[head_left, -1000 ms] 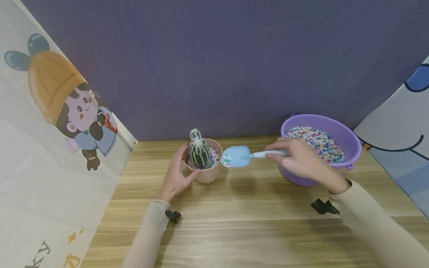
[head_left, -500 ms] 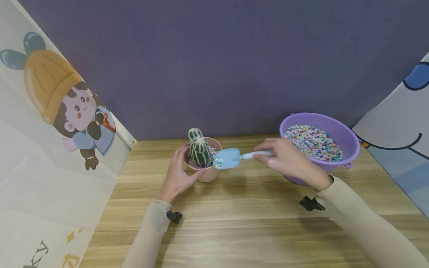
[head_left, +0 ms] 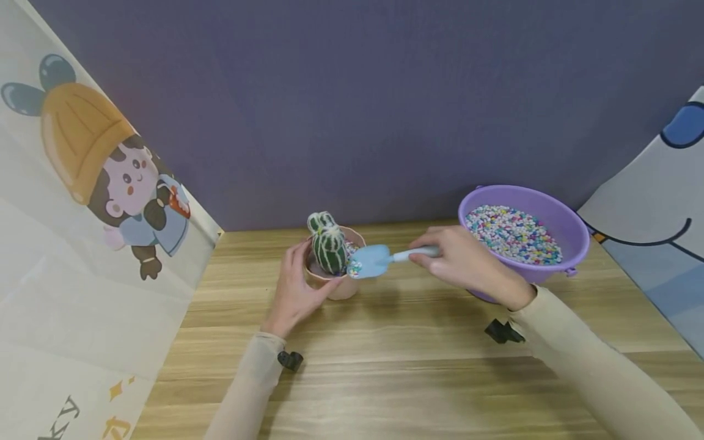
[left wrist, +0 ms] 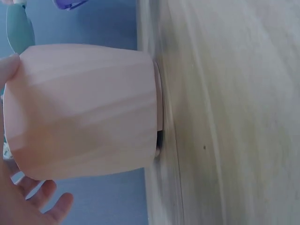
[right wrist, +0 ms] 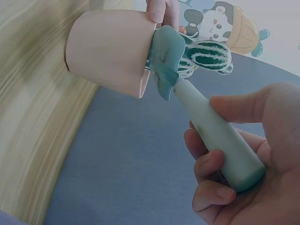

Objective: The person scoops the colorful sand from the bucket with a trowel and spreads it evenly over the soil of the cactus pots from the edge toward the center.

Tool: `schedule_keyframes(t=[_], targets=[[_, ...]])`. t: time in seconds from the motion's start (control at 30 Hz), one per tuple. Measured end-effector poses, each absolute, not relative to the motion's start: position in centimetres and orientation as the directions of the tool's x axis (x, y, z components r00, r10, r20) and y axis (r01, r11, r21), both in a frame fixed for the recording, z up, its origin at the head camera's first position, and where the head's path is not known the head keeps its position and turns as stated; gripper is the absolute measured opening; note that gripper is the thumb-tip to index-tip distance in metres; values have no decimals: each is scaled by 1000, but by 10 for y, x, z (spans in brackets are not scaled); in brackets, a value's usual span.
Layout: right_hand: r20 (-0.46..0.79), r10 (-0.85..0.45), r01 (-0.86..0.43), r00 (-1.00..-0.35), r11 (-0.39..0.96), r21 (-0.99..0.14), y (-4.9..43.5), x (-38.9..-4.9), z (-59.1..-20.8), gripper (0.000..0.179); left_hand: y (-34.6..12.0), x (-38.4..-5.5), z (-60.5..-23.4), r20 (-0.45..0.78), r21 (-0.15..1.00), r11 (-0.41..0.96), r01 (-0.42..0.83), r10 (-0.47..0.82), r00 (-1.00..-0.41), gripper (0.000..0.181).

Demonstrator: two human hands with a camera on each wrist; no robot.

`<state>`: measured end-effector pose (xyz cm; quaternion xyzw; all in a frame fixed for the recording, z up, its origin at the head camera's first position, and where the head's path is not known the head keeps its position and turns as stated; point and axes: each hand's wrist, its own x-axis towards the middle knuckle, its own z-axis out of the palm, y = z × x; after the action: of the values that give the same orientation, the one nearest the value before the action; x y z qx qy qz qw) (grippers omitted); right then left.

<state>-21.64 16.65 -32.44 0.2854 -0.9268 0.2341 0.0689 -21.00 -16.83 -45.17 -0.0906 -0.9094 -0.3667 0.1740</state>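
A pink flower pot (left wrist: 84, 112) stands on the wooden table, holding a green striped cactus (head_left: 329, 249) and colourful beads. My left hand (head_left: 297, 287) holds the pot near its rim, thumb at the front and fingers round the far left side. In my right hand (head_left: 459, 260) is the pale handle of a light blue scoop (head_left: 374, 261), gripped between thumb and curled fingers. The scoop's tip, carrying a few beads (head_left: 355, 267), overlaps the pot's right rim beside the cactus. In the right wrist view the scoop blade (right wrist: 168, 56) hides part of the pot's mouth.
Right of the pot stands a purple bucket (head_left: 577, 241) with many coloured beads (head_left: 517, 235) inside. A dark blue-grey wall (head_left: 352, 110) rises behind the table (head_left: 385, 379). Printed cartoon panels flank both sides.
My right hand has moved left with the scoop, bringing its tip from beside the pot to over the rim. The cactus leans more toward me; my left hand stays at the pot.
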Motion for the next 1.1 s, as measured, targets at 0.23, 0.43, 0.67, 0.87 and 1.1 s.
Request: schedule_keyframes(t=[0.23, 0.43, 0.67, 0.87, 1.1], targets=[[249, -485, -546, -838, 741, -391, 161, -220, -320, 19, -161, -207, -452, 397, 653, 706, 276, -9, -918, 109], [223, -499, -546, -837, 744, -385, 157, -223, -311, 18, -153, -205, -450, 419, 655, 706, 269, -42, -907, 111], [193, -510, -543, -838, 751, -375, 151, -222, -301, 19, -147, -205, -453, 425, 654, 720, 233, -94, -900, 115], [181, -508, -537, -842, 755, -376, 150, -221, -296, 18, -146, -205, -452, 421, 648, 728, 224, -97, -902, 117], [150, -518, -534, -842, 762, -366, 147, -223, -290, 18, -154, -210, -444, 398, 692, 667, 277, -32, -917, 115]])
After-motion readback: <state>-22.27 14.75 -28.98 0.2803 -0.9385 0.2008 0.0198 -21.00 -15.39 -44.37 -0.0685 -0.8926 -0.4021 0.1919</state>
